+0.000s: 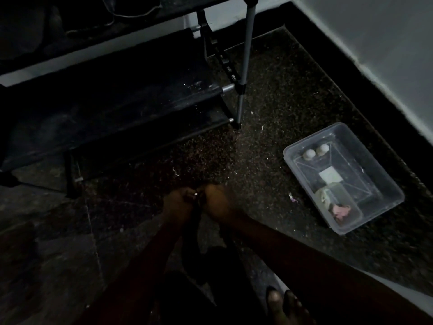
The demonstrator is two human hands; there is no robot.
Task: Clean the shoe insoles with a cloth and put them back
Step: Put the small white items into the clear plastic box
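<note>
The scene is very dark. My left hand (177, 202) and my right hand (216, 202) are side by side low in the middle, fingers curled, both gripping the top of a dark object (196, 233) that hangs down between my forearms. It looks like a dark shoe or an insole, but the frame is too dim to tell which. No cloth shows in either hand.
A black shoe rack (117, 109) with metal poles stands at the upper left on the speckled dark floor. A clear plastic tub (384, 170) holding small items and crumpled cloths sits at the right near the white wall. My bare foot (281, 303) shows at the bottom.
</note>
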